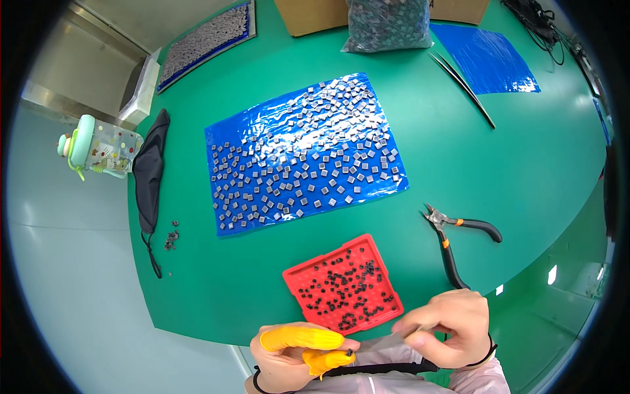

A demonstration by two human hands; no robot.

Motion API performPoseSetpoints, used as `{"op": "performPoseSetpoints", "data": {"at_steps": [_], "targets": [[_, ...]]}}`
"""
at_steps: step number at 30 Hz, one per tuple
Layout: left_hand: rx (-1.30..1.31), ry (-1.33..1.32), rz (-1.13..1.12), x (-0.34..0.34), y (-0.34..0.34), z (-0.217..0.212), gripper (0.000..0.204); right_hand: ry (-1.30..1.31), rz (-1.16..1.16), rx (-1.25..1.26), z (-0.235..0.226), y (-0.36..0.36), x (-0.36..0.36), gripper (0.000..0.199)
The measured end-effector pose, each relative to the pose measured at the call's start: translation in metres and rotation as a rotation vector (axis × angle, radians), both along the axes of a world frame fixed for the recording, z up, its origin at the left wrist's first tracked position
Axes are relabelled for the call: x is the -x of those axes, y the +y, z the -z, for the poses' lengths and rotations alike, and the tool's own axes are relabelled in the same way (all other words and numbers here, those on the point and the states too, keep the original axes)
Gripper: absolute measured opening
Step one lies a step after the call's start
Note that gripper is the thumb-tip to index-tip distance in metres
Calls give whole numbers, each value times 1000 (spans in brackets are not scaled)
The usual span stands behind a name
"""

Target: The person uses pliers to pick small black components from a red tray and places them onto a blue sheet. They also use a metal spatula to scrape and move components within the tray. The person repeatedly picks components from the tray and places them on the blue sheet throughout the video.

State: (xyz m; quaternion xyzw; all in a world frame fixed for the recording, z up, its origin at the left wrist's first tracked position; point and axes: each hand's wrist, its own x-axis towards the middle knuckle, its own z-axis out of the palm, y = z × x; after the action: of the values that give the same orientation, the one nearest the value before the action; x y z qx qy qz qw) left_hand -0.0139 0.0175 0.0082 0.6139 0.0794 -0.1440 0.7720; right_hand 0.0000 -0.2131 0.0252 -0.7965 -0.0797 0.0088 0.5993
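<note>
At the lower edge, my left hand (289,358) wears yellow finger cots on its thumb and index finger. A small black part (350,353) shows at those covered fingertips. My right hand (453,326) is closed in a pinch on a thin greyish blade-like piece (394,341), blurred, which points toward the left hand. Just beyond both hands lies a red tray (291,274) with many small black round parts (341,289) scattered in it. Diagonal cutters (438,220) with black and orange handles lie spread near the right hand.
A blue sheet (230,134) covered with small grey square pieces lies mid-table. Tweezers (462,88), another blue sheet (489,59) and a filled plastic bag (387,26) are behind. On the left are a black mask (151,171), dark scraps (172,238) and a bottle (108,148).
</note>
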Motion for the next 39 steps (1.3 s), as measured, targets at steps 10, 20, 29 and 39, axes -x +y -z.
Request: {"op": "performPoseSetpoints", "data": {"at_steps": [10, 20, 29, 39], "targets": [[-67, -110, 46, 4, -6, 6, 44, 198, -171, -152, -11, 5, -13, 25], [34, -129, 10, -2, -19, -2, 45, 145, -96, -134, -5, 9, -11, 24], [43, -160, 66, -1, -12, 14, 50, 228, -79, -147, -6, 7, -12, 22], [84, -96, 50, -2, -14, 11, 49, 269, -80, -121, -11, 5, -13, 20]]}}
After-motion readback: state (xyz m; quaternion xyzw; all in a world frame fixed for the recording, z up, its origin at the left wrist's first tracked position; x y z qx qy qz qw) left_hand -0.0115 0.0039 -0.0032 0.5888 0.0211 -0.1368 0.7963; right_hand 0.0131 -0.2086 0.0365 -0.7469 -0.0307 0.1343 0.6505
